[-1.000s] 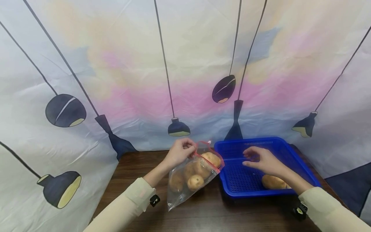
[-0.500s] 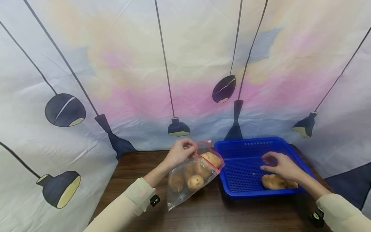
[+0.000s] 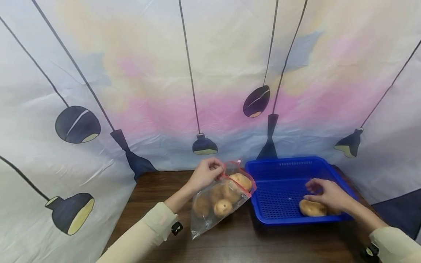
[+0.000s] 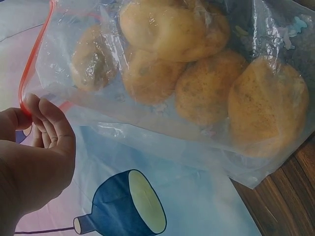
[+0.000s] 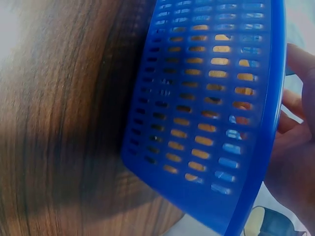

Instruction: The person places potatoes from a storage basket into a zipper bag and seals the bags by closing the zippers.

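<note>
My left hand (image 3: 206, 173) pinches the red zip edge of a clear zip bag (image 4: 147, 125) between thumb and fingers. Several potatoes (image 3: 223, 208) fill the bag, one of them lying up near its mouth. Over the right part of a blue plastic basket (image 3: 274, 199), my right hand (image 3: 330, 195) hovers with loosely bent fingers and nothing between them. Just beneath that hand a potato (image 3: 312, 208) lies in the basket, and a second one (image 3: 333, 211) beside it is partly hidden by the hand. In the right wrist view the basket's slotted wall (image 5: 206, 108) covers most of the potatoes.
Bag and basket are side by side on a dark wooden table (image 3: 230, 244). A cloth backdrop (image 3: 158, 91) printed with hanging lamps rises behind the table's back edge. The basket's rim (image 3: 304, 220) stands up around the potatoes inside.
My right hand has moved right and down inside the basket, from its middle to just above the potatoes. The left hand keeps its pinch on the bag, which stays in place.
</note>
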The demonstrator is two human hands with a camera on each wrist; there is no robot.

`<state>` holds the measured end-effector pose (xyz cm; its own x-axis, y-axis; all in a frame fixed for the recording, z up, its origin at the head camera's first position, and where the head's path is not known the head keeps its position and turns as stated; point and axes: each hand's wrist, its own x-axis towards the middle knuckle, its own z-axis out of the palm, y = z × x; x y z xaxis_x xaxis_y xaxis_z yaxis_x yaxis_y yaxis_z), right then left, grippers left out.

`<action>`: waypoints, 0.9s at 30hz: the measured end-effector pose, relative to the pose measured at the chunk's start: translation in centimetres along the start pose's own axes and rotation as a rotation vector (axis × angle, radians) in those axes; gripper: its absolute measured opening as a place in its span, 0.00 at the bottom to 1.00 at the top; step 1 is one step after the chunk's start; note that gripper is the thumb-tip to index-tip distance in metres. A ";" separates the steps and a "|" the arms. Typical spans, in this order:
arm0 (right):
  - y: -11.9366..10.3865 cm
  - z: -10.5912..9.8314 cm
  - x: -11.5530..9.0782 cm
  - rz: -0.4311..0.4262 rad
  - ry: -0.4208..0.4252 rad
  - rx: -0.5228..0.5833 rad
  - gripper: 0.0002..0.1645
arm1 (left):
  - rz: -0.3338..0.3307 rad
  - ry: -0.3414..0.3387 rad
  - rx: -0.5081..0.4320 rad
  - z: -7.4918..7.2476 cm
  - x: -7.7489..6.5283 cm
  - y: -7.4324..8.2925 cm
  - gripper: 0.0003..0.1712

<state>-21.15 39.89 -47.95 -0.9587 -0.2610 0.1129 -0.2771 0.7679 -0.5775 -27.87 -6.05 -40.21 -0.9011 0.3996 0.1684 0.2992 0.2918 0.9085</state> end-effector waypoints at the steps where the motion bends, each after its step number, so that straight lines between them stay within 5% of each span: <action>1: 0.1 0.0 -0.1 0.005 -0.012 0.000 0.29 | 0.000 -0.003 -0.003 0.0 0.0 0.0 0.08; 27: 0.7 0.0 -1.2 -0.040 -0.145 -0.007 0.22 | -0.013 0.001 0.005 0.2 0.1 -0.2 0.07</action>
<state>-20.16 40.77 -48.45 -0.9278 -0.3727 0.0174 -0.3158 0.7594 -0.5689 -27.98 -5.86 -40.47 -0.9053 0.3945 0.1573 0.2892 0.3016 0.9085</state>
